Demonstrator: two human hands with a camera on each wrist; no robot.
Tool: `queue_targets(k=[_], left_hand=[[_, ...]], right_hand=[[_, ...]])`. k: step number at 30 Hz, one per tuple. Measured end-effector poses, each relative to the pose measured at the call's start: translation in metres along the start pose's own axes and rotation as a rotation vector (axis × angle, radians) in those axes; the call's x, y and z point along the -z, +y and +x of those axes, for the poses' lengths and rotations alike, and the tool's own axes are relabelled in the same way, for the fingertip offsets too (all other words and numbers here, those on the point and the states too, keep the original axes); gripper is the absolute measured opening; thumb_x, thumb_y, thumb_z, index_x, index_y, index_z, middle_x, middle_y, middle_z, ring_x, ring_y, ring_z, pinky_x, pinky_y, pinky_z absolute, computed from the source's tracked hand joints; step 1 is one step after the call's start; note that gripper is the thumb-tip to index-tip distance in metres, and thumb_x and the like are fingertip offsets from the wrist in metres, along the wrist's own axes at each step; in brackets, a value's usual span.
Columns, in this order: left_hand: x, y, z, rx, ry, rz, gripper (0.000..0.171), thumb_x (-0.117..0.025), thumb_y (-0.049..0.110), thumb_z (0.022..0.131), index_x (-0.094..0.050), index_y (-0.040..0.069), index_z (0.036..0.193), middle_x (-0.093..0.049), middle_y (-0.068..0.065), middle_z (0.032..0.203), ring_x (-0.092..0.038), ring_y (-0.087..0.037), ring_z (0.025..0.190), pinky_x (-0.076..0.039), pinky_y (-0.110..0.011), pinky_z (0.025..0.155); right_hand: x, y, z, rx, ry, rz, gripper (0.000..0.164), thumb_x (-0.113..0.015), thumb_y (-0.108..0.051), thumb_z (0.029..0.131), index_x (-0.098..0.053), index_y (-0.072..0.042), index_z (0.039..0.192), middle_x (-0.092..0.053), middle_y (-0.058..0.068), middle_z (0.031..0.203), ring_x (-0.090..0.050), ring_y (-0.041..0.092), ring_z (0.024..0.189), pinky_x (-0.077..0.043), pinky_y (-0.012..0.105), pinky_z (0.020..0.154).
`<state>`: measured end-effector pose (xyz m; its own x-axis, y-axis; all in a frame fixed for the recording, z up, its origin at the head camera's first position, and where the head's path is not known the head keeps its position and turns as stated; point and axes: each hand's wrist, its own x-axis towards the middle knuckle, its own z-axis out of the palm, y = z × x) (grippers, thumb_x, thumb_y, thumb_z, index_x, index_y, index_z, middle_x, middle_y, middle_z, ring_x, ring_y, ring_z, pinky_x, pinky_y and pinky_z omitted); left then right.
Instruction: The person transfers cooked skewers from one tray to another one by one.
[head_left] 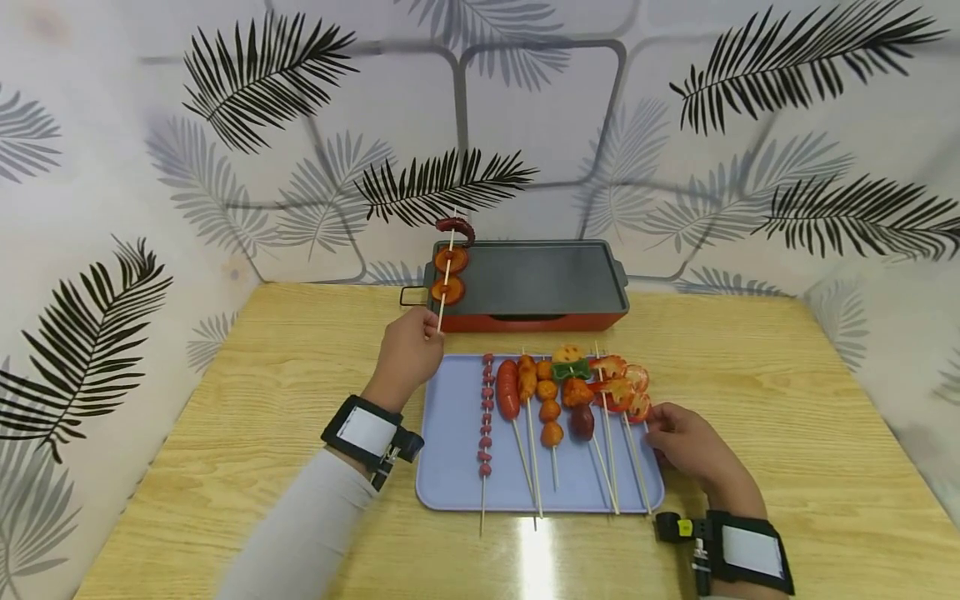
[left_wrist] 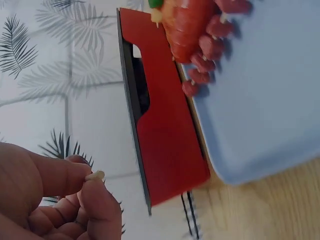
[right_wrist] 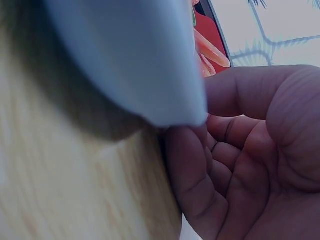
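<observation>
My left hand (head_left: pixel 408 354) pinches the bare lower end of a food skewer (head_left: pixel 448 289) between thumb and fingers. Two round orange-brown slices and a dark red curled tentacle-like piece are threaded on it. The skewer overlaps the left end of a grill (head_left: pixel 543 279) with a dark top and red body; whether they touch I cannot tell. In the left wrist view only the stick's tip (left_wrist: pixel 96 175) pokes out of the fingers. My right hand (head_left: pixel 690 442) grips the right edge of a pale blue tray (head_left: pixel 450 475), thumb above the rim and a finger beneath.
Several skewers lie on the tray: small pink pieces (head_left: pixel 487 417), a sausage (head_left: pixel 507 389), orange balls (head_left: pixel 550 410), and red-edged slices (head_left: pixel 637 379) near the right hand. A wire handle (head_left: pixel 411 296) sticks out left of the grill. Patterned cloth (head_left: pixel 525 108) hangs behind the wooden table (head_left: pixel 247 433).
</observation>
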<state>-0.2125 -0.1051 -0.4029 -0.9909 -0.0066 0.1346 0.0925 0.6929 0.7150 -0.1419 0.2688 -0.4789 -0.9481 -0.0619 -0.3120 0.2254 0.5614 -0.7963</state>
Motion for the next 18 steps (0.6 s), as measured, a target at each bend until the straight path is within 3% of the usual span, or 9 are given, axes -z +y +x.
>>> queue_targets(k=[8,18], left_hand=[[0.0,-0.002,-0.022,-0.036,0.11,0.004,0.02,-0.059,0.001,0.095,-0.063,-0.007,0.112,-0.065,-0.015,0.098,-0.062,-0.029,0.084,-0.051,-0.041,0.071],[0.0,0.004,-0.039,-0.008,0.127,0.027,0.021,-0.061,0.001,0.095,-0.064,-0.006,0.115,-0.065,-0.014,0.098,-0.062,-0.028,0.083,-0.052,-0.04,0.069]], right_hand=[[-0.002,-0.001,-0.001,0.01,0.004,0.012,0.027,-0.057,0.0,0.093,-0.053,0.011,0.117,-0.055,0.012,0.091,-0.055,0.02,0.075,-0.049,0.034,0.061],[0.0,0.0,0.0,-0.008,-0.001,-0.003,0.028,-0.057,-0.002,0.094,-0.052,0.009,0.119,-0.054,0.012,0.093,-0.056,0.021,0.078,-0.05,0.034,0.064]])
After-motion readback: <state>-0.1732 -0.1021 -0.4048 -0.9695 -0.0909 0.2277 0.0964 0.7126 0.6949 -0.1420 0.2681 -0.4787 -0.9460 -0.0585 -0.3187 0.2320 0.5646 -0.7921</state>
